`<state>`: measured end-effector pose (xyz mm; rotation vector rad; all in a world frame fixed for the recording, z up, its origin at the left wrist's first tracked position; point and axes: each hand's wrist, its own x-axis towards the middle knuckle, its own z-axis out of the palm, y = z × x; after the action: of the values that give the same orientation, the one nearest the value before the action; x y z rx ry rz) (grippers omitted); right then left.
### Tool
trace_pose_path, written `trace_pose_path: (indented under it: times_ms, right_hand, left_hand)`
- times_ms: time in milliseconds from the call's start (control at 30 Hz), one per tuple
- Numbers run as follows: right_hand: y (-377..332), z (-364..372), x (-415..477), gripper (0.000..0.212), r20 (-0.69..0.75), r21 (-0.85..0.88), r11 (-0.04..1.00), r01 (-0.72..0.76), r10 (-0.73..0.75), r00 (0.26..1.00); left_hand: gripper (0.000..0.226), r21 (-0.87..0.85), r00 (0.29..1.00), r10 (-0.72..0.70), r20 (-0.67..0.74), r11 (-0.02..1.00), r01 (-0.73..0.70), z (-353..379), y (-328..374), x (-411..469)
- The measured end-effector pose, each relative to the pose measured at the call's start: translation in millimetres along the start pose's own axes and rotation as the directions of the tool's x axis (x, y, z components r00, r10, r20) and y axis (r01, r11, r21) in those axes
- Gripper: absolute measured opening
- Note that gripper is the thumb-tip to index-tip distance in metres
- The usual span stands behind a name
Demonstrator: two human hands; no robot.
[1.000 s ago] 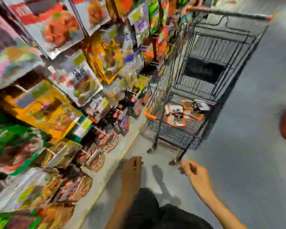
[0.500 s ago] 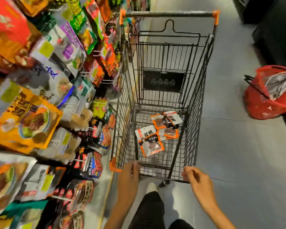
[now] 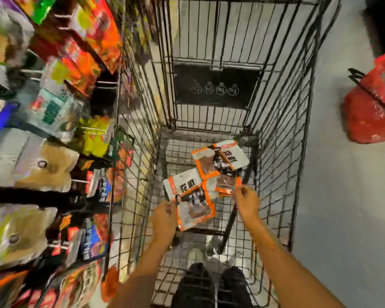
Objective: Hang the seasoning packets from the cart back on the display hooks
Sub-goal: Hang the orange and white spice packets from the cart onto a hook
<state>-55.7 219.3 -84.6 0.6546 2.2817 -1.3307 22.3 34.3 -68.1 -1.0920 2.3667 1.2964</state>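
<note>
Several white-and-orange plastic seasoning packets lie on the bottom of the black wire shopping cart, toward its near end. The left hand reaches into the cart, and its fingers are curled and pinch the left edge of the nearest packet. The right hand is in the cart too, its fingers curled at a small orange packet; whether they grip it cannot be told. Left of the cart, blurred colourful bags hang on metal display hooks. Right of the cart stands a red plastic basket.
</note>
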Motion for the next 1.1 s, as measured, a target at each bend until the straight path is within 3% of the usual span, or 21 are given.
trace_pose_path:
  times_ms: [133, 300, 367, 433, 500, 633, 700, 833, 1033, 1100]
  right_hand:
    - [13, 27, 67, 0.011, 0.080, 0.144, 0.964, -0.223, 0.213, 0.974]
    - [14, 61, 125, 0.029, 0.014, 0.324, 0.876, -0.356, 0.372, 0.928]
    - [13, 74, 144, 0.052, -0.066, 0.236, 0.899, -0.370, 0.395, 0.916]
    - [8, 82, 155, 0.066, -0.146, 0.031, 0.919, -0.394, 0.394, 0.908]
    - [2, 86, 162, 0.066, -0.166, -0.086, 0.919, -0.384, 0.367, 0.915]
    - [4, 88, 163, 0.044, -0.174, -0.051, 0.909, -0.413, 0.399, 0.900]
    - [7, 90, 157, 0.030, -0.155, 0.042, 0.924, -0.381, 0.383, 0.911]
    - [8, 89, 144, 0.030, -0.286, 0.304, 0.920, -0.248, 0.337, 0.897]
    - [24, 73, 111, 0.038, -0.317, 0.437, 0.863, -0.253, 0.411, 0.855]
    - [29, 66, 100, 0.038, -0.268, 0.575, 0.785, -0.230, 0.447, 0.853]
  left_hand:
    - [0.033, 0.016, 0.996, -0.091, 0.018, 0.996, 0.091, 36, -28, 47]
    - [0.041, -0.050, 0.970, -0.243, 0.005, 0.969, 0.243, 72, -56, 86]
    - [0.053, -0.018, 0.965, -0.262, 0.016, 0.965, 0.262, 81, -62, 95]
    - [0.065, 0.035, 0.954, -0.295, -0.046, 0.954, 0.297, 88, -64, 99]
    - [0.070, 0.012, 0.946, -0.306, -0.111, 0.951, 0.309, 92, -65, 101]
    - [0.059, -0.010, 0.924, -0.332, -0.187, 0.942, 0.336, 92, -61, 100]
    - [0.057, 0.005, 0.913, -0.357, -0.197, 0.931, 0.365, 88, -62, 99]
    - [0.048, -0.045, 0.944, -0.298, -0.143, 0.955, 0.295, 74, -64, 102]
    - [0.034, -0.293, 0.944, -0.292, -0.155, 0.926, 0.238, 59, -65, 103]
    - [0.030, -0.367, 0.943, -0.312, -0.118, 0.896, 0.251, 55, -66, 104]
